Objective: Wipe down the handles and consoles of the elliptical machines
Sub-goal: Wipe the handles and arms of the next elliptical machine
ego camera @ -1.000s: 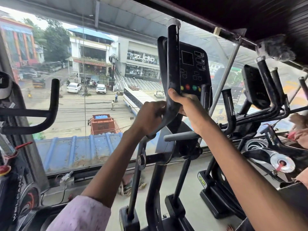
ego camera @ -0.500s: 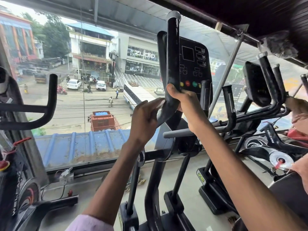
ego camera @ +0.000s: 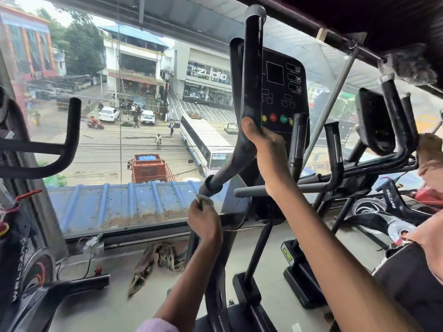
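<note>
Right hand (ego camera: 266,152) grasps the tall black handle (ego camera: 251,75); the console (ego camera: 282,92), with four coloured buttons, sits just right of it. Left hand (ego camera: 205,220), below, pinches a small cloth (ego camera: 203,199) under the handle's lower end. Legible: "zudio" sign (ego camera: 212,74), "WELCARE" frame (ego camera: 389,198).

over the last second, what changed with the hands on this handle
The left hand slid down the handle from beside the right hand to the lower bend, pinching a small pale wipe. The right hand stayed gripping the handle below the console.
</note>
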